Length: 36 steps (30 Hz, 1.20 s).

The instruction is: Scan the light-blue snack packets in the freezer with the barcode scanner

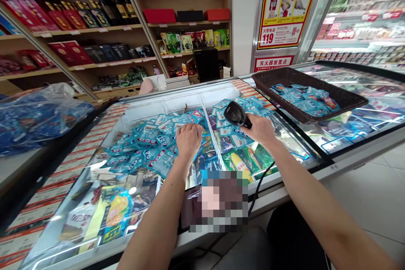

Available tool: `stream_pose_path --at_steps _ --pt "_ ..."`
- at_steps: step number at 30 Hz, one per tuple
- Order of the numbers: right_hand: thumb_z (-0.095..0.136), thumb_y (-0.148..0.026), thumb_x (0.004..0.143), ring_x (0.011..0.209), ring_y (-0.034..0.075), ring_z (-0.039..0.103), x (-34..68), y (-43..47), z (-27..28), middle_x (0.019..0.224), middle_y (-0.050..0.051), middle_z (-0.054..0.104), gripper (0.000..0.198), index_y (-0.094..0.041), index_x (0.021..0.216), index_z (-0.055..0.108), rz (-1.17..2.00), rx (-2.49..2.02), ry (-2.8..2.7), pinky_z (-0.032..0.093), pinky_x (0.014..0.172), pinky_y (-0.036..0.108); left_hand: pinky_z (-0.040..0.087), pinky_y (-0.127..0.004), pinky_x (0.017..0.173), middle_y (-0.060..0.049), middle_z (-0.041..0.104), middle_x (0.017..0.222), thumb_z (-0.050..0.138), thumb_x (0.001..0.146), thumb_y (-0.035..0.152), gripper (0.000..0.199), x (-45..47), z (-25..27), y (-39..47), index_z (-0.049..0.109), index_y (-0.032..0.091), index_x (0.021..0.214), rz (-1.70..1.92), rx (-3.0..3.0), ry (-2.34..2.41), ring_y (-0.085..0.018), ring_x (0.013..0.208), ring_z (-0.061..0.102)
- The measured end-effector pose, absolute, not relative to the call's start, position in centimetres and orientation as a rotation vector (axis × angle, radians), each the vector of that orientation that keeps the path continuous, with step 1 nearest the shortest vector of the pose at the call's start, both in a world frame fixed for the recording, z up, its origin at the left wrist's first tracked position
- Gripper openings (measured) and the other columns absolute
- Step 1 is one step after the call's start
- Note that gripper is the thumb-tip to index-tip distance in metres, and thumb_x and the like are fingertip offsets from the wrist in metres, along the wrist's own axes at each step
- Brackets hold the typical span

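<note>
A black handheld barcode scanner (236, 115) is in my right hand (261, 129), its head tilted toward the pile on the left. My left hand (189, 138) lies on small blue packets (152, 135), fingers curled down over one at the pile's right edge. My fingertips are partly hidden behind the hand. Many such packets are heaped loosely on the glass freezer lid (142, 181), some with white barcode labels showing. A second group of blue packets (249, 103) lies under and behind the scanner. The scanner's black cable (261, 183) drops toward the front edge.
A brown woven basket (354, 100) with more blue packets stands on the freezer at right. Clear plastic bags of blue packets (44, 118) lie at left. Frozen goods show through the glass. A blurred-out patch (218, 200) covers something at the front edge. Shelves stand behind.
</note>
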State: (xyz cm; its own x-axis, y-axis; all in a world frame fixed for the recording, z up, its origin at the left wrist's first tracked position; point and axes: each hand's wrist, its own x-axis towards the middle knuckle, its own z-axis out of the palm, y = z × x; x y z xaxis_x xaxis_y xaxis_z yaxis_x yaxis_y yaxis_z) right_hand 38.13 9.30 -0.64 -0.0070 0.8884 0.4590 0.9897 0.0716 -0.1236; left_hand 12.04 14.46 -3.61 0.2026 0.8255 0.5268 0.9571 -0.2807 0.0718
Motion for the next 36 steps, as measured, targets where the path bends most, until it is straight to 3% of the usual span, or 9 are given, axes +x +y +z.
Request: stream_pose_path --at_steps 4,11,18,24,28,31,33,36 --pt "0.051 -0.047 0.08 0.076 0.022 0.062 38.5 9.1 -0.4 0.083 0.005 0.069 0.035 -0.021 0.103 0.058 -0.324 -1.822 -1.994 0.037 0.06 0.028 0.033 -0.044 0.098 -0.009 0.062 0.114 0.025 0.091 0.043 0.045 12.2 -3.7 14.5 0.06 0.02 0.108 -0.716 -2.218 -1.685 -0.026 0.113 0.05" --pt "0.052 -0.045 0.079 0.078 0.023 0.062 38.9 9.4 0.5 0.088 0.007 0.069 0.037 -0.019 0.104 0.058 -0.314 -1.812 -2.084 0.038 0.063 0.029 0.019 -0.046 0.111 -0.006 0.049 0.134 0.029 0.091 0.039 0.042 12.9 -3.8 14.6 0.048 0.025 0.126 -0.724 -2.399 -1.469 -0.021 0.133 0.032" --pt "0.051 -0.046 0.079 0.077 0.024 0.062 40.7 9.3 -0.7 0.086 0.007 0.068 0.038 -0.02 0.106 0.058 -0.356 -1.79 -1.988 0.038 0.065 0.029 0.022 -0.042 0.111 -0.006 0.051 0.132 0.029 0.092 0.038 0.043 13.0 -3.6 14.7 0.045 0.022 0.129 -0.65 -2.588 -1.312 -0.019 0.133 0.033" --pt "0.051 -0.047 0.079 0.079 0.023 0.062 40.9 9.5 -0.9 0.085 0.008 0.068 0.038 -0.019 0.104 0.058 -0.323 -1.807 -1.969 0.039 0.067 0.029 0.029 -0.041 0.108 -0.005 0.059 0.123 0.028 0.092 0.043 0.044 13.0 -3.3 14.6 0.049 0.022 0.124 -0.715 -2.706 -1.314 -0.019 0.116 0.051" --pt "0.05 -0.046 0.08 0.078 0.023 0.062 40.8 9.4 -0.7 0.084 0.007 0.069 0.036 -0.02 0.103 0.058 -0.301 -1.816 -1.999 0.039 0.066 0.029 0.043 -0.036 0.094 -0.005 0.064 0.114 0.029 0.091 0.046 0.044 13.0 -2.6 15.0 0.054 0.023 0.118 -0.832 -2.798 -1.447 -0.02 0.104 0.059" --pt "0.051 -0.046 0.08 0.077 0.022 0.063 40.7 9.4 -0.8 0.086 0.006 0.069 0.035 -0.021 0.104 0.057 -0.298 -1.792 -2.035 0.039 0.065 0.028 0.047 -0.035 0.086 -0.005 0.065 0.109 0.031 0.09 0.047 0.046 13.3 -1.9 15.6 0.049 0.024 0.125 -0.828 -2.816 -1.503 -0.021 0.097 0.061" --pt "0.052 -0.047 0.08 0.077 0.022 0.063 40.6 9.4 -0.9 0.087 0.006 0.069 0.036 -0.021 0.104 0.057 -0.303 -1.794 -2.048 0.04 0.064 0.028 0.045 -0.036 0.09 -0.006 0.062 0.117 0.031 0.09 0.046 0.047 13.7 -1.8 16.2 0.045 0.025 0.13 -0.821 -2.819 -1.438 -0.021 0.104 0.059" --pt "0.053 -0.047 0.079 0.078 0.022 0.063 40.5 9.6 -0.9 0.087 0.006 0.069 0.036 -0.021 0.104 0.058 -0.313 -1.805 -2.058 0.04 0.064 0.028 0.036 -0.038 0.102 -0.006 0.043 0.14 0.029 0.091 0.046 0.05 14.4 -2.2 17.2 0.038 0.026 0.136 -0.778 -2.831 -1.279 -0.021 0.126 0.042"
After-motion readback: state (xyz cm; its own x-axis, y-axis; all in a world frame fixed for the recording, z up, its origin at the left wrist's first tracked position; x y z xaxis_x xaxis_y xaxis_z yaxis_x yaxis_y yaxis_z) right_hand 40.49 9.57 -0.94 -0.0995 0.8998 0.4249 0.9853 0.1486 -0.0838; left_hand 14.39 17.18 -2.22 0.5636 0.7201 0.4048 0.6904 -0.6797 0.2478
